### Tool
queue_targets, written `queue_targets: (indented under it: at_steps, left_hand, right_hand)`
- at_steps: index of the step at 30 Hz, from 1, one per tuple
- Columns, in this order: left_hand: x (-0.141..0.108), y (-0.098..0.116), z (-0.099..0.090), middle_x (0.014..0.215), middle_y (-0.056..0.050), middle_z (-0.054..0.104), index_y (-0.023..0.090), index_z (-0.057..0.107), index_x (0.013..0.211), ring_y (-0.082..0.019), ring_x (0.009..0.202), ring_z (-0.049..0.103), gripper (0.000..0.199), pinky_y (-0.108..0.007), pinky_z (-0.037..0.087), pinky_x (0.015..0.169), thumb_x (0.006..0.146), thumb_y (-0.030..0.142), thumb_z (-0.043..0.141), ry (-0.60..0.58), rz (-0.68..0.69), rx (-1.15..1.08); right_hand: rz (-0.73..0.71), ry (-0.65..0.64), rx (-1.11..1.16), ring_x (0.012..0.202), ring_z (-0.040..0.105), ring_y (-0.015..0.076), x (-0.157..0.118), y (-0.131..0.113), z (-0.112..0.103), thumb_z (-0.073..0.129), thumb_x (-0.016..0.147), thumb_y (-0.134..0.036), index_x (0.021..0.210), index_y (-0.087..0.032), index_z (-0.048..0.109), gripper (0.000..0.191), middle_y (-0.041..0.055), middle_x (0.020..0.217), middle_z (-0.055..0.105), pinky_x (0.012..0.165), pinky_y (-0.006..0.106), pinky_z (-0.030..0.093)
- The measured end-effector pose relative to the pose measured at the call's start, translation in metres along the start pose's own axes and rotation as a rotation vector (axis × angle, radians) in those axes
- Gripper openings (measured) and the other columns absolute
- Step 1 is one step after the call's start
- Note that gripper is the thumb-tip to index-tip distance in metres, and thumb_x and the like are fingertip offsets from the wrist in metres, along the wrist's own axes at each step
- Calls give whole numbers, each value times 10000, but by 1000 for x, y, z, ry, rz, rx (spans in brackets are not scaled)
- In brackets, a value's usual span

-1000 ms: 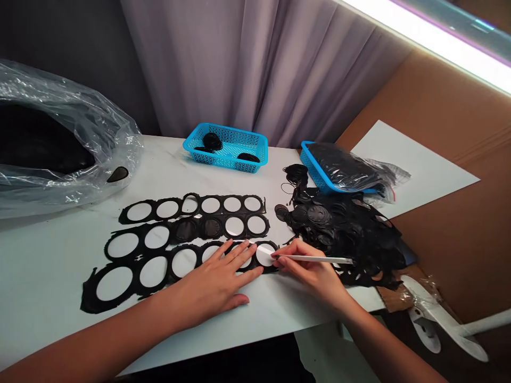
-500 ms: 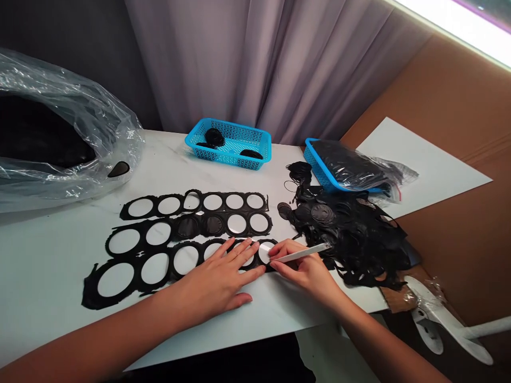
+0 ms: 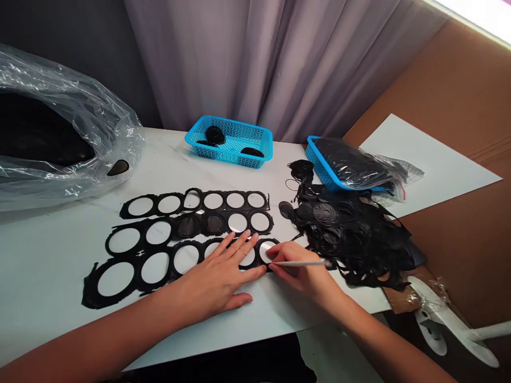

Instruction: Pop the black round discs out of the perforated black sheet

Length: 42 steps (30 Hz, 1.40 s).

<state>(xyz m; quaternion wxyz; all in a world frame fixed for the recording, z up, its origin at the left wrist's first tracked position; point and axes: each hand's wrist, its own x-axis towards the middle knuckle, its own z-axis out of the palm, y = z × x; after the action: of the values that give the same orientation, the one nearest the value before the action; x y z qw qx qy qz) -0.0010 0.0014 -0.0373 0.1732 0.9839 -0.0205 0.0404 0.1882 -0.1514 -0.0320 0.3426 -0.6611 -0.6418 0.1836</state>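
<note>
My left hand (image 3: 225,271) lies flat with its fingers spread on the nearest black rubber-like strip of joined rings (image 3: 138,279). In a pinch, my right hand (image 3: 303,271) grips a thin, pale, pen-like tool (image 3: 299,263), its tip at the lower edge of the strip's rightmost ring; whether it is a knife or tweezers I cannot tell. Two more ring strips lie behind: a middle strip (image 3: 142,239), two of its rings filled with dark discs (image 3: 187,226), and a far strip (image 3: 157,205). My hands cover part of the nearest strip.
A blue basket (image 3: 229,156) holding black ring bundles stands at the back. To the right, a heap of black scraps (image 3: 355,239) lies by a second blue basket (image 3: 319,165) with a bagged black bundle (image 3: 351,162). A clear plastic bag (image 3: 112,122) is at left.
The tool in my right hand has swung to lie more level, its rear end lower. My right hand has shifted slightly; my left hand stays on the strip. The view has turned a little.
</note>
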Motion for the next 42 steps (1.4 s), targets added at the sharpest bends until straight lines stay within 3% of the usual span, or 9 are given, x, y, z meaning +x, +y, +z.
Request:
queue_targets:
  at_steps: [4,8,12,16,22,24,29,36,42]
  left_hand:
    - [1,-3,-3,1637,-66,-18,348,471,1415,-393,1477,106,569,-556,168,1173,887,393,678,-69,-21,-57]
    - [0,-2,-8,1637,-69,5,361,476,1411,-409,1473,78,565,-575,166,1166,886,402,683,-96,-33,-66]
    - [3,-4,-17,1620,-96,151,345,467,1421,-389,1469,149,562,-570,229,1150,905,469,651,-71,-25,-40]
    - [15,-18,-15,1577,-162,266,207,427,1457,-324,1467,220,615,-513,199,1181,940,498,589,35,-100,98]
    - [23,-35,1,1592,-161,218,221,384,1485,-306,1474,202,622,-497,177,1182,957,492,565,7,-100,170]
    - [21,-35,2,1595,-163,204,194,389,1480,-298,1478,195,616,-482,157,1190,969,506,533,19,-100,158]
    - [19,-33,2,1594,-158,216,168,421,1447,-295,1483,175,586,-471,133,1199,976,503,521,40,-95,157]
    - [20,-33,1,1586,-150,250,195,456,1414,-309,1470,219,532,-485,176,1191,962,456,557,80,-96,110]
    - [21,-33,2,1585,-137,262,205,411,1445,-302,1469,227,553,-477,162,1198,971,461,536,99,-98,83]
  right_hand:
    - [-188,-22,-425,1032,601,260,4,8,-13,450,953,-137,1008,-169,597,159,129,1107,686,836,383,442]
    - [84,353,-629,818,621,258,32,43,-53,466,941,-215,862,-168,610,171,129,932,714,725,368,416]
    - [297,309,-204,696,603,192,60,55,-67,548,917,-311,816,-192,642,182,61,864,713,620,293,416]
    - [265,32,56,693,583,171,74,41,-44,577,899,-311,832,-192,696,181,36,826,695,610,273,415]
    - [256,-87,281,784,611,173,80,38,-23,604,887,-317,826,-177,669,166,42,873,695,701,278,453]
    - [300,-31,361,796,620,180,83,41,-28,628,875,-333,813,-176,655,170,51,882,702,708,284,460]
    - [363,396,331,842,624,190,90,48,-51,670,857,-355,758,-187,610,204,65,931,709,710,286,458]
    - [279,-117,333,873,639,194,86,40,-32,615,887,-283,792,-186,636,138,52,939,710,789,310,474]
    - [294,-165,394,851,620,181,83,32,-24,620,882,-271,741,-187,581,169,42,924,693,752,294,473]
